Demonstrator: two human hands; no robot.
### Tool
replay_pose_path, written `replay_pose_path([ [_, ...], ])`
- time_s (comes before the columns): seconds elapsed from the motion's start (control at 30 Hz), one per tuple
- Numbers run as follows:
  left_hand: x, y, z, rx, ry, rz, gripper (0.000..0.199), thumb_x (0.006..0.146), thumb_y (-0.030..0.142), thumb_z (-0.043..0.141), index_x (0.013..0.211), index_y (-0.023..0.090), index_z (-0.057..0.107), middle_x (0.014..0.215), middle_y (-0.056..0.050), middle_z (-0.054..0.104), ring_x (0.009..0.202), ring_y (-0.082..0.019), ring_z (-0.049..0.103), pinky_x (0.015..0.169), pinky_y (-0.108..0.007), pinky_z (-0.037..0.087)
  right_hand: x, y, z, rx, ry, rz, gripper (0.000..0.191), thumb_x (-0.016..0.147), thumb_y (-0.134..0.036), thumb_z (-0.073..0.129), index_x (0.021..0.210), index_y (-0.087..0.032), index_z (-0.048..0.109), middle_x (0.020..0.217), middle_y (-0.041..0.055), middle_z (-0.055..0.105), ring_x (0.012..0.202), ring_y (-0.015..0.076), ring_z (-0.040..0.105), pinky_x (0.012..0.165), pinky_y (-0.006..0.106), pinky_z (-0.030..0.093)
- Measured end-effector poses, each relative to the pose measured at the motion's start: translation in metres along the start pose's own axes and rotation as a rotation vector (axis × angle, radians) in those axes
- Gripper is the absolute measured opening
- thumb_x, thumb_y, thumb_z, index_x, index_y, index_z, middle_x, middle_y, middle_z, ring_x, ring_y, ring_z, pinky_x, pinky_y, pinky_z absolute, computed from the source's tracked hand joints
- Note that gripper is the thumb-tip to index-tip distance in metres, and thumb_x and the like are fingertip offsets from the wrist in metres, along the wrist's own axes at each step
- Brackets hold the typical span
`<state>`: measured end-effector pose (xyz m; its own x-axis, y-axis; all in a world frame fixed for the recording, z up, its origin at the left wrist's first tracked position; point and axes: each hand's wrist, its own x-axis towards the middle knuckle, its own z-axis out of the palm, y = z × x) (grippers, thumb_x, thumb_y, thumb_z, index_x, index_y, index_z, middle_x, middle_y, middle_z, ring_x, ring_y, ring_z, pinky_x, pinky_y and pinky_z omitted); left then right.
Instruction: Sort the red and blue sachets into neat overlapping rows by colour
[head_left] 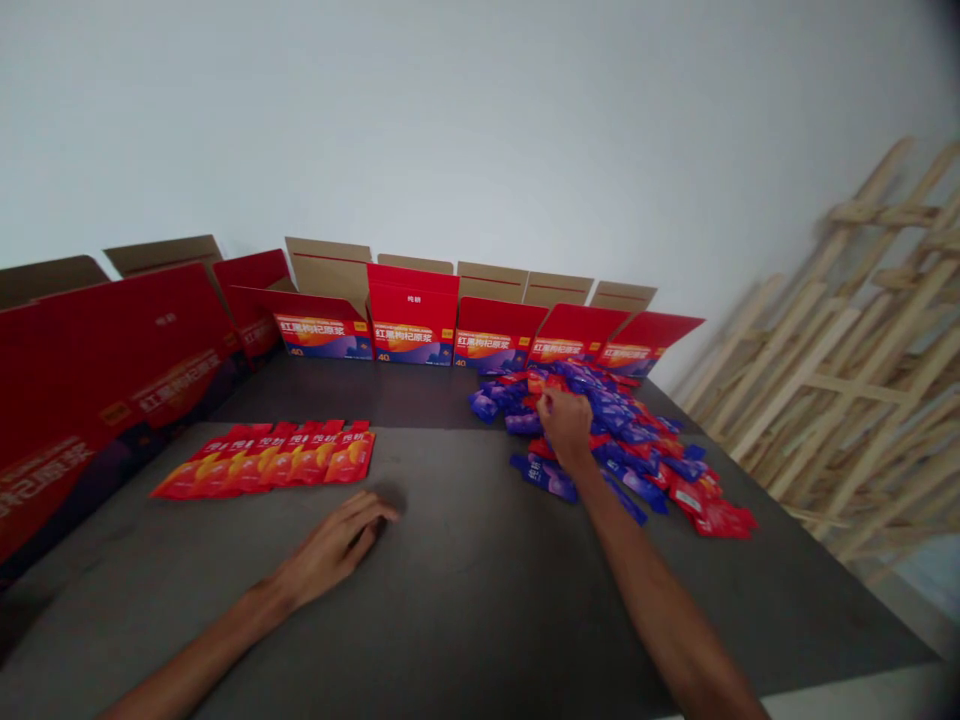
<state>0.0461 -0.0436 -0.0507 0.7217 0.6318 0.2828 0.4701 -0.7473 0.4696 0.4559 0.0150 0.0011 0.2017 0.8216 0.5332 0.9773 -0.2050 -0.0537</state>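
left: sachet row (262,460) | right: sachet heap (622,440) | behind: cartons (412,335)

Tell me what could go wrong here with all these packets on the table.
Two risks seem likely. The right hand is in the loose heap of blue and red sachets, so tugging one might slide others toward the edge of the table. The left hand lies close to the neat row of red sachets, so a careless sweep could knock that row out of line.

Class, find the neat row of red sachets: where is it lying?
In the head view, the row of red sachets lies left of centre on the dark table, just beyond the left hand.
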Motion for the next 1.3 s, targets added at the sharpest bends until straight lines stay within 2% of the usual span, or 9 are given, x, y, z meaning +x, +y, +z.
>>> replay_pose_path([
  [0.1, 0.002, 0.008, 0.002, -0.025, 0.101, -0.056, 0.027, 0.104, 0.026, 0.038, 0.118, 0.023, 0.061, 0.114, -0.006, 0.068, 0.109, -0.019, 0.065, 0.100, -0.033, 0.054, -0.050, -0.036, -0.007, 0.174, 0.056, -0.235, 0.022, 0.100, -0.017, 0.049, 0.106, -0.016, 0.070, 0.107, 0.0118, 0.075, 0.097, 0.0228, 0.067, 0.088, 0.035, 0.040],
  [0.3, 0.010, 0.040, 0.022, 0.127, 0.082, -0.041, 0.044, 0.103, 0.031, 0.044, 0.146, 0.023, 0.046, 0.146, -0.011, 0.055, 0.136, -0.025, 0.053, 0.114, -0.042, 0.047, -0.151, -0.103, -0.016, 0.277, -0.209, -0.612, 0.009, 0.098, -0.018, 0.057, 0.102, -0.017, 0.065, 0.099, 0.0092, 0.074, 0.090, 0.0222, 0.067, 0.080, 0.035, 0.044],
  [0.43, 0.009, 0.051, 0.045, 0.270, 0.047, -0.024, 0.066, 0.102, 0.037, 0.048, 0.161, 0.022, 0.024, 0.161, -0.014, 0.041, 0.149, -0.030, 0.039, 0.118, -0.050, 0.043, -0.172, -0.110, -0.024, 0.380, -0.275, -0.770, 0.013, 0.099, -0.022, 0.057, 0.109, -0.020, 0.064, 0.111, 0.0085, 0.073, 0.089, 0.0210, 0.067, 0.080, 0.034, 0.047],
  [0.5, 0.006, 0.052, 0.054, 0.313, 0.009, -0.016, 0.067, 0.101, 0.037, 0.048, 0.162, 0.020, 0.024, 0.162, -0.015, 0.040, 0.150, -0.031, 0.037, 0.117, -0.050, 0.043, -0.168, -0.103, -0.025, 0.569, -0.283, -0.812, 0.016, 0.094, -0.021, 0.059, 0.110, -0.022, 0.064, 0.114, 0.0063, 0.072, 0.096, 0.0209, 0.067, 0.085, 0.033, 0.049],
  [0.63, 0.006, 0.053, 0.057, 0.357, -0.048, -0.050, 0.058, 0.101, 0.036, 0.046, 0.155, 0.016, 0.041, 0.159, -0.016, 0.045, 0.149, -0.033, 0.039, 0.116, -0.051, 0.044, -0.149, -0.084, -0.019, 1.013, -0.226, -0.607, 0.025, 0.086, -0.012, 0.053, 0.107, -0.022, 0.062, 0.108, 0.0051, 0.069, 0.097, 0.0181, 0.066, 0.086, 0.029, 0.051],
  [0.8, 0.010, 0.063, 0.051, 0.360, -0.058, -0.084, 0.066, 0.098, 0.058, 0.050, 0.148, 0.015, 0.050, 0.149, -0.018, 0.054, 0.141, -0.035, 0.047, 0.108, -0.049, 0.051, -0.135, -0.075, -0.005, 1.111, -0.151, -0.326, 0.023, 0.082, -0.005, 0.051, 0.091, -0.022, 0.064, 0.093, 0.0023, 0.064, 0.068, 0.0129, 0.056, 0.061, 0.023, 0.043],
  [0.9, 0.005, 0.066, 0.059, 0.403, 0.006, -0.098, 0.062, 0.098, 0.055, 0.052, 0.147, 0.017, 0.051, 0.144, -0.016, 0.057, 0.137, -0.034, 0.050, 0.109, -0.049, 0.050, -0.136, -0.077, 0.000, 1.117, -0.151, -0.289, 0.026, 0.080, -0.002, 0.051, 0.089, -0.021, 0.065, 0.093, 0.0014, 0.063, 0.064, 0.0113, 0.052, 0.059, 0.023, 0.041],
  [1.07, -0.007, 0.068, 0.077, 0.591, 0.238, -0.287, 0.063, 0.097, 0.041, 0.048, 0.149, 0.005, 0.045, 0.155, -0.028, 0.042, 0.138, -0.041, 0.045, 0.109, -0.054, 0.046, -0.139, -0.078, 0.001, 1.093, -0.157, -0.286, 0.029, 0.078, 0.000, 0.051, 0.089, -0.021, 0.066, 0.094, 0.0017, 0.062, 0.071, 0.0123, 0.055, 0.064, 0.022, 0.043],
  [1.3, -0.014, 0.074, 0.060, 0.593, 0.220, -0.490, 0.054, 0.095, 0.035, 0.045, 0.146, 0.018, 0.051, 0.151, -0.024, 0.046, 0.133, -0.042, 0.047, 0.101, -0.057, 0.048, -0.139, -0.078, 0.001, 1.039, -0.181, -0.268, 0.027, 0.080, -0.002, 0.050, 0.088, -0.021, 0.067, 0.097, 0.0032, 0.062, 0.078, 0.0138, 0.059, 0.070, 0.024, 0.047],
])
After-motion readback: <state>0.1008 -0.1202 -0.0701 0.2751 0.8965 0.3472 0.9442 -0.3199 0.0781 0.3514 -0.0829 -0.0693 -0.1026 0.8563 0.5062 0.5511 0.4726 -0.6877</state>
